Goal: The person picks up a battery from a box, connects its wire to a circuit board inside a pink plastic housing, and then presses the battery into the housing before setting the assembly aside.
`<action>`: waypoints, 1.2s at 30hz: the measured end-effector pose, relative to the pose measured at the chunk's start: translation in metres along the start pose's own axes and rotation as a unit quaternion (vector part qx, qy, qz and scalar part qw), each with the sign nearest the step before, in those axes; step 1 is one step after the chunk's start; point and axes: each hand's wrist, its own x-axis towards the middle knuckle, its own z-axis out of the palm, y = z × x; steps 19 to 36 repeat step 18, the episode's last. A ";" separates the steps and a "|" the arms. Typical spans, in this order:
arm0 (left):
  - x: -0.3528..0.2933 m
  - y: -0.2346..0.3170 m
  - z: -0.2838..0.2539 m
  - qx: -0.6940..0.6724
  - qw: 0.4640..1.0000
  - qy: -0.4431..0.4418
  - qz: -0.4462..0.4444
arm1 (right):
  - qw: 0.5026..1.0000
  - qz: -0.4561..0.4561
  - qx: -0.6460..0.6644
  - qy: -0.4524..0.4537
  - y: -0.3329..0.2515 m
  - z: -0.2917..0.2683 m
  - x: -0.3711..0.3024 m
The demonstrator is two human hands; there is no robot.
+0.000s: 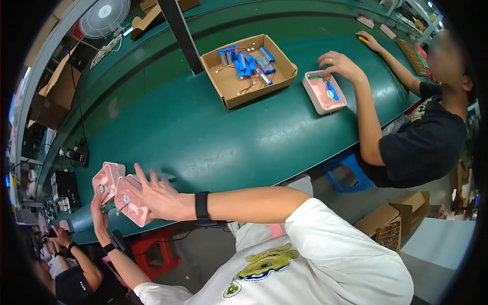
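Two pink plastic housings lie side by side at the left of the bench, each with a round pale part inside. My left hand (98, 208) is at the near edge of the farther-left housing (108, 175), fingers bent in next to a small green circuit board (108, 207); what they grip is partly hidden. My right hand (161, 199), a black band on its wrist, reaches over the right side of the nearer housing (129, 203). Its fingers are spread, slightly blurred, and the thumb is hard to make out. A thin dark wire shows in the nearer housing.
A cardboard box (229, 99) of blue battery packs with wires stands mid-bench. On the right, a co-worker's hand (341, 66) is over another pink housing (325, 108). A metal post (180, 38) rises behind the box. Small black devices (73, 154) sit far left; a red stool (157, 254) stands below.
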 end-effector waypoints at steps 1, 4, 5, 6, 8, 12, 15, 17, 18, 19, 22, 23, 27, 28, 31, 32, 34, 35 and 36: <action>-0.006 0.001 0.016 0.016 1.000 0.003 0.002 | 1.000 0.000 0.003 0.003 0.002 -0.001 -0.005; -0.021 0.001 0.051 0.037 0.999 0.008 0.017 | 0.999 -0.032 0.025 0.018 0.006 -0.005 -0.026; -0.021 0.000 0.062 0.039 0.999 0.006 0.029 | 0.999 -0.037 0.028 0.015 0.010 -0.009 -0.033; -0.028 -0.002 0.069 0.043 0.998 0.015 0.040 | 0.999 -0.024 0.022 0.014 0.012 -0.014 -0.038; -0.022 -0.003 0.085 0.052 0.998 0.016 0.034 | 0.999 -0.028 0.009 0.033 0.018 -0.021 -0.049; -0.007 0.021 0.165 0.079 0.996 -0.033 0.038 | 0.999 0.015 -0.003 0.030 0.032 -0.060 -0.077; -0.015 0.035 0.190 0.081 0.996 -0.016 0.031 | 1.000 0.013 0.012 -0.008 0.041 -0.073 -0.087; -0.013 0.034 0.192 0.128 0.992 -0.016 -0.019 | 0.997 0.038 0.016 -0.064 0.052 -0.076 -0.094; -0.012 0.031 0.196 0.150 0.987 -0.020 -0.045 | 0.998 0.023 -0.012 -0.064 0.060 -0.077 -0.097; -0.012 0.031 0.196 0.150 0.987 -0.020 -0.045 | 0.998 0.023 -0.012 -0.064 0.060 -0.077 -0.097; -0.012 0.031 0.196 0.150 0.987 -0.020 -0.045 | 0.998 0.023 -0.012 -0.064 0.060 -0.077 -0.097; -0.012 0.031 0.196 0.150 0.987 -0.020 -0.045 | 0.998 0.023 -0.012 -0.064 0.060 -0.077 -0.097; -0.012 0.031 0.196 0.150 0.987 -0.020 -0.045 | 0.998 0.023 -0.012 -0.064 0.060 -0.077 -0.097; -0.012 0.031 0.196 0.150 0.987 -0.020 -0.045 | 0.998 0.023 -0.012 -0.064 0.060 -0.077 -0.097; -0.012 0.031 0.196 0.150 0.987 -0.020 -0.045 | 0.998 0.023 -0.012 -0.064 0.060 -0.077 -0.097; -0.012 0.031 0.196 0.150 0.987 -0.020 -0.045 | 0.998 0.023 -0.012 -0.064 0.060 -0.077 -0.097; -0.012 0.031 0.196 0.150 0.987 -0.020 -0.045 | 0.998 0.023 -0.012 -0.064 0.060 -0.077 -0.097; -0.012 0.031 0.196 0.150 0.987 -0.020 -0.045 | 0.998 0.023 -0.012 -0.064 0.060 -0.077 -0.097; -0.012 0.031 0.196 0.150 0.987 -0.020 -0.045 | 0.998 0.023 -0.012 -0.064 0.060 -0.077 -0.097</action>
